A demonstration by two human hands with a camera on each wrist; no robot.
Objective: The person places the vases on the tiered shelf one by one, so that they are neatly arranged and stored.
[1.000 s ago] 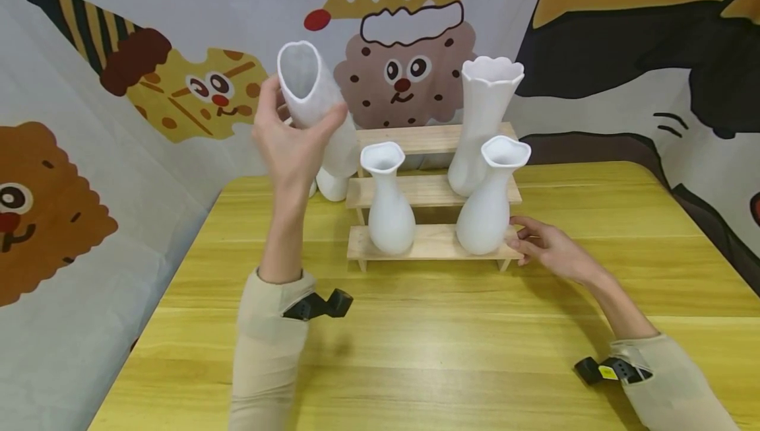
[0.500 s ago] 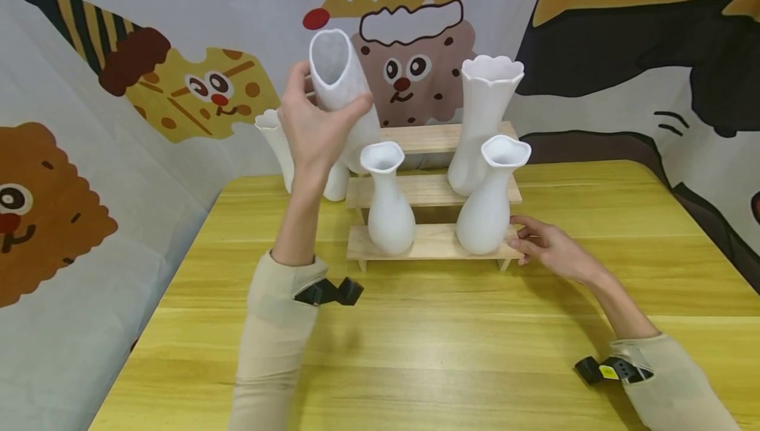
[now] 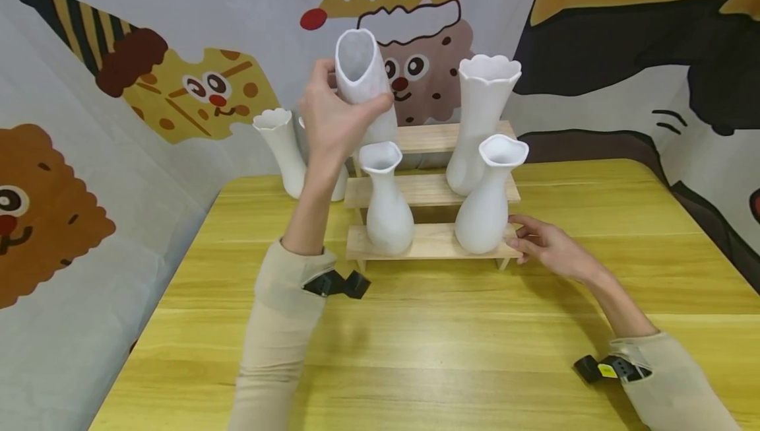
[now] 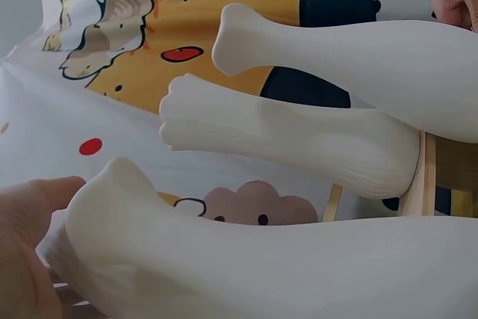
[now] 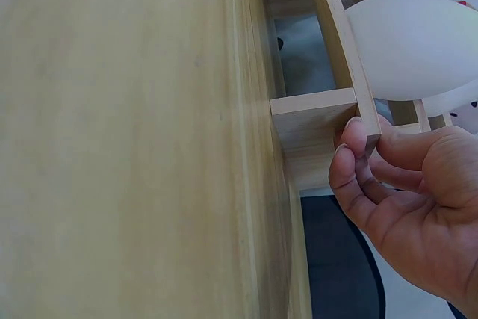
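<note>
My left hand (image 3: 335,114) grips a white vase (image 3: 367,84) with a slanted, pointed mouth near its top, holding it raised and tilted at the left side of a three-step wooden stand (image 3: 436,241). The vase's base is hidden in the head view behind a small flared vase. In the left wrist view the held vase (image 4: 246,270) stretches across the bottom. My right hand (image 3: 549,251) pinches the right end of the lowest step, seen closely in the right wrist view with thumb and fingers (image 5: 351,173) around the board's corner.
Two small flared vases (image 3: 390,216) (image 3: 483,213) stand on the lowest step. A tall scalloped vase (image 3: 483,111) is on the middle step at right. Another scalloped vase (image 3: 286,154) and a partly hidden one (image 3: 341,185) stand behind my left arm on the table (image 3: 427,352).
My left hand has carried the slanted-mouth vase rightward toward the stand, uncovering the scalloped vase behind at left. My right hand stays at the step's end.
</note>
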